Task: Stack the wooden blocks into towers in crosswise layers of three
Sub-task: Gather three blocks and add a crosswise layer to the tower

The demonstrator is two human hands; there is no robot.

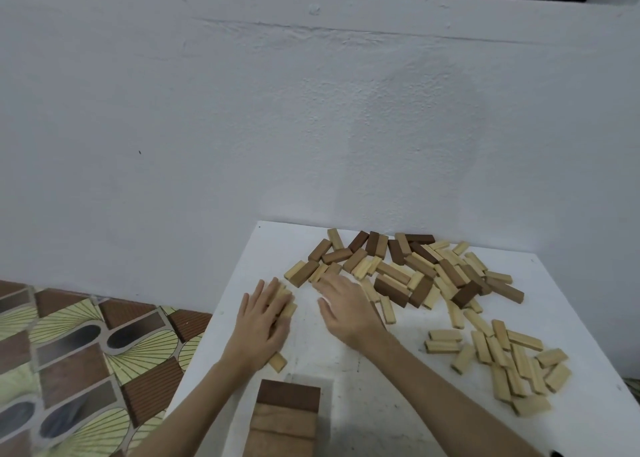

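Left hand [265, 321] lies flat, fingers straight, pressing on a small group of pale rectangular wooden blocks [286, 302] near the white worktop's [346, 363] left edge. Right hand [346, 304] reaches, fingers relaxed and apart, touching the near rim of the mixed pale and dark brown loose block heap [408, 269] along the back edge; whether it holds a block, cannot tell. Scattered pale blocks [509, 359] toward the right edge. Finished brown block tower [285, 418] at the front edge, between the forearms. Risk: a forearm swinging back clips the tower; the group under the left hand sits close to the edge and could be pushed off.
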